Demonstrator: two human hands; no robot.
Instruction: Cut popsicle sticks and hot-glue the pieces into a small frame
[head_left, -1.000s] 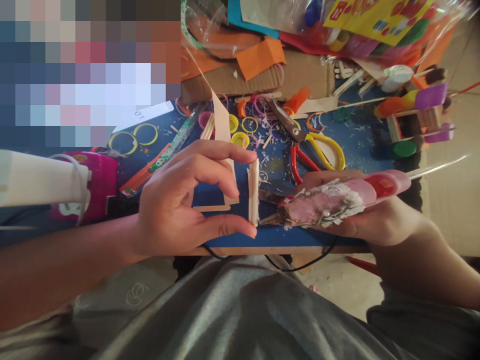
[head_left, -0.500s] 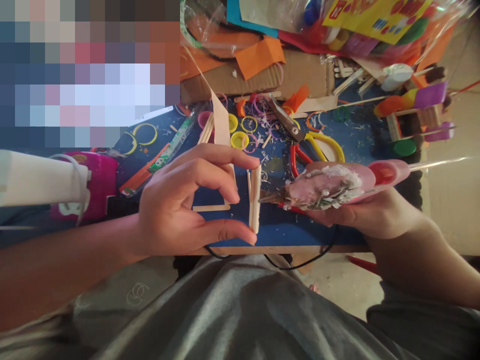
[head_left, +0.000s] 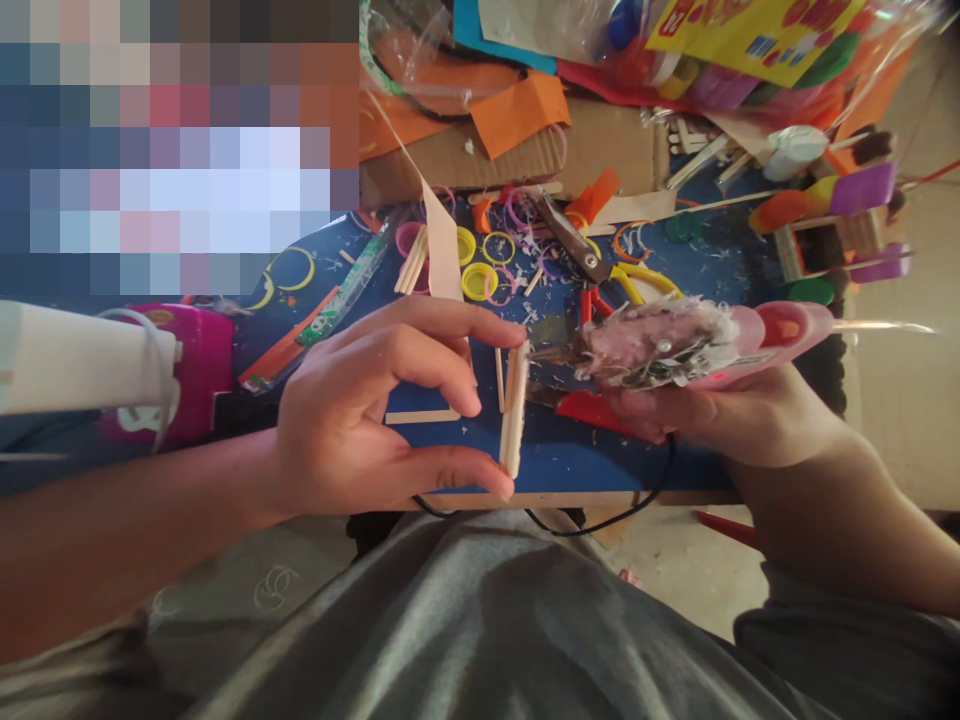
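Observation:
Between the fingertip and thumb of my left hand (head_left: 375,410), a short bundle of popsicle sticks (head_left: 514,412) is held upright by its two ends. My right hand (head_left: 720,415) grips a pink hot glue gun (head_left: 660,345), its front crusted with whitish dried glue. The gun's nozzle points left, close to the upper part of the sticks; whether it touches them I cannot tell. A clear glue stick (head_left: 885,326) sticks out of the gun's back. Under the gun lies a red-handled cutting tool (head_left: 592,408), partly hidden by my right hand.
Scissors with yellow and red handles (head_left: 592,262) lie beyond the gun among paper scraps and plastic rings. A small stick-and-cap model (head_left: 832,235) stands at the right. A pink box (head_left: 202,350) is at the left, and a black cord (head_left: 630,515) hangs over the table's front edge.
The glue gun has moved away from me along the sticks, from their near end to the far end. My left hand has shifted slightly, tilting the sticks a little.

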